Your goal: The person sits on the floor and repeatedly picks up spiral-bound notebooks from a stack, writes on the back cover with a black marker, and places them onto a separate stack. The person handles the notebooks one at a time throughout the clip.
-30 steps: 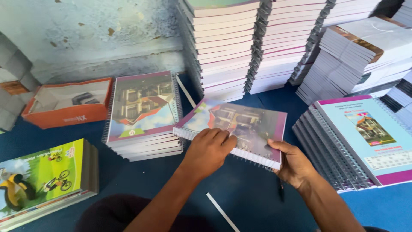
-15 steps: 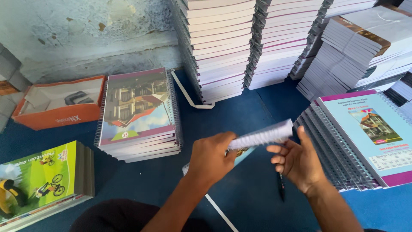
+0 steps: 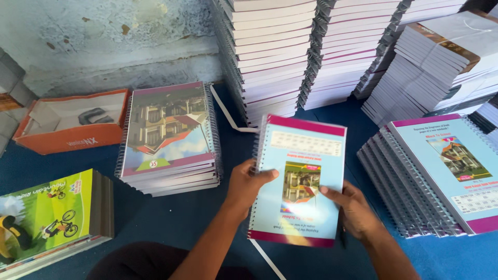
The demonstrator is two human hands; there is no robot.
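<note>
Tall stacks of white-paged, purple-edged spiral notebooks (image 3: 275,52) stand along the far edge of the dark blue cloth-covered floor (image 3: 171,218), against a worn pale wall. At the right edge lies a fanned pile of light blue spiral-bound notebooks (image 3: 436,176), each showing a house picture on its cover. Toward the far left sits a squarer pile of spiral notebooks with a building picture on a purple-bordered cover (image 3: 168,137), and at the near left corner a stack of green-covered books showing cyclists (image 3: 49,215). An open orange cardboard box (image 3: 67,127) rests at the far left edge. Near the middle of the near edge, raised off the cloth, is the light blue spiral notebook with magenta bands (image 3: 301,179) — the left hand (image 3: 249,184) is clamped on its coil side, thumb on the cover, while the right hand (image 3: 355,210) grips the opposite lower edge, fingers closed on it.
</note>
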